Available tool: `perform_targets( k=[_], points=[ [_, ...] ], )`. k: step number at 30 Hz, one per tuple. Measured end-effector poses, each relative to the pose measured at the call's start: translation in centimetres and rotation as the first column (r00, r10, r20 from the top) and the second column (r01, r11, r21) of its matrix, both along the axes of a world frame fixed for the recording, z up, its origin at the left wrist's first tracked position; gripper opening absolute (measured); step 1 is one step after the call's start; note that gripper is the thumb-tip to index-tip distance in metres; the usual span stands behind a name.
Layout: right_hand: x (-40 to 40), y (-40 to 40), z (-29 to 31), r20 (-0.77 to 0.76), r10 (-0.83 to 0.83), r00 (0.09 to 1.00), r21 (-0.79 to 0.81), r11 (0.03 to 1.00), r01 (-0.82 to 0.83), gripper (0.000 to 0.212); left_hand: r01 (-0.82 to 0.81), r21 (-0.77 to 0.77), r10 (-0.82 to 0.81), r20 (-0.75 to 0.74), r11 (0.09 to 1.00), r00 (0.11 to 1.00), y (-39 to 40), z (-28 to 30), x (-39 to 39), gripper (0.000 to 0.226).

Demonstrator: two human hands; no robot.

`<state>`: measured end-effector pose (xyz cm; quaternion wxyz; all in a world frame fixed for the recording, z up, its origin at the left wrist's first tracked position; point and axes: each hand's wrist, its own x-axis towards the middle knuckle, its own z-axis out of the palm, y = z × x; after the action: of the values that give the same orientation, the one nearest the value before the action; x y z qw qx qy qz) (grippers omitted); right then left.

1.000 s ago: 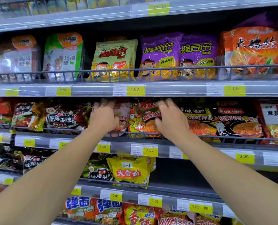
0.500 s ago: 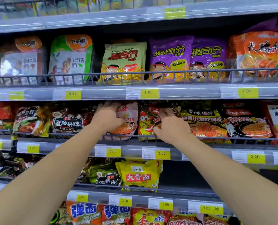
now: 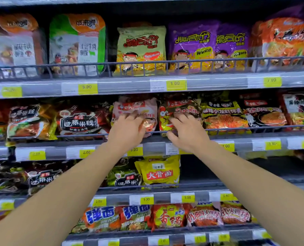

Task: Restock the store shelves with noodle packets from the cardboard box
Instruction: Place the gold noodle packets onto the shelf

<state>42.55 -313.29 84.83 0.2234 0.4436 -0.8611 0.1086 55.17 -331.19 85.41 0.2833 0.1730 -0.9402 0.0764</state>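
Observation:
A pink noodle packet (image 3: 130, 105) and a red-and-yellow noodle packet (image 3: 181, 107) stand side by side on the middle shelf, behind its wire rail (image 3: 76, 136). My left hand (image 3: 126, 130) rests on the lower front of the pink packet, fingers spread flat against it. My right hand (image 3: 186, 134) lies on the red-and-yellow packet the same way, with its thumb down by the rail. Neither hand is wrapped round a packet. The cardboard box is out of view.
Black-and-yellow packets (image 3: 225, 112) crowd the middle shelf to the right, dark rice-noodle packets (image 3: 78, 121) to the left. Purple packets (image 3: 192, 47) fill the shelf above. Below, a yellow packet (image 3: 159, 172) stands beside a dark gap (image 3: 218, 167).
Both hands have slid down from the packets' tops to their lower fronts, toward the rail. The two packets now stand more upright and show more of their faces.

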Motion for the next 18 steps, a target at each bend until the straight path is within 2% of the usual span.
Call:
perform_targets(
  k=[3,9,18],
  points=[
    [1.0,0.6,0.2,-0.012,-0.018,1.000,0.010,1.000,0.018,0.065,0.025,0.035,-0.023,-0.047,0.999,0.999,0.5,0.2,0.5,0.049],
    [5.4,3.8,-2.2,0.071,0.001,0.997,-0.055,0.999,0.003,0.062,0.159,0.139,-0.140,-0.138,0.977,0.980,2.8,-2.2,3.3,0.055],
    [13.1,9.2,-8.1,0.204,-0.021,0.979,0.051,0.999,0.011,0.063,0.138,0.381,-0.142,-0.018,0.914,0.990,9.2,-9.0,11.0,0.054]
  ],
)
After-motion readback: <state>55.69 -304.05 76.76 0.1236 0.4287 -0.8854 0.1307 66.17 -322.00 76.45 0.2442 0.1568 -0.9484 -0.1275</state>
